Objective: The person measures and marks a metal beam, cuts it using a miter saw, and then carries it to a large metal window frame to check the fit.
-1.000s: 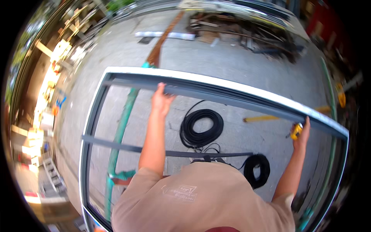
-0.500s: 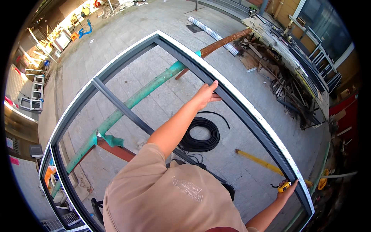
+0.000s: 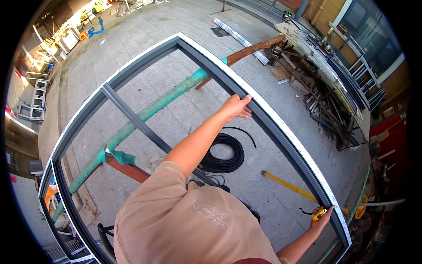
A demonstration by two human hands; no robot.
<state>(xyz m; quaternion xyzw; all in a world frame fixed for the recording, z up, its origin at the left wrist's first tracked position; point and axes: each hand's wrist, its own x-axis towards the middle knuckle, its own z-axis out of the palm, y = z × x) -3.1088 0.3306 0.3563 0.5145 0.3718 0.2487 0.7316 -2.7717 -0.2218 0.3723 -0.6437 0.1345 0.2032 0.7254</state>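
Note:
A large grey window frame [image 3: 281,132] with a white outer edge spans the view, with a dark crossbar [image 3: 136,119] inside it. My left hand [image 3: 237,108] grips its right-hand side, the thumb over the top and the fingers curled on the inner edge. Farther down the same side, my right hand [image 3: 320,220] is closed around a yellow tape measure [image 3: 318,214], its thumb side against the frame. A black strap hangs from the tape measure. Under the frame runs a green-wrapped pole [image 3: 176,94]; the frame appears to rest across it.
A coil of black hose [image 3: 225,152] and a yellow tube [image 3: 290,185] lie on the paving below. Scrap metal and boards [image 3: 325,103] are piled at the right. A wrapped roll [image 3: 239,37] lies at the far side. White frames [image 3: 38,99] stand at the left.
The frame and the ground have shifted slightly left in view. Both hands keep about the same places on the frame, and the tape measure stays in my right hand.

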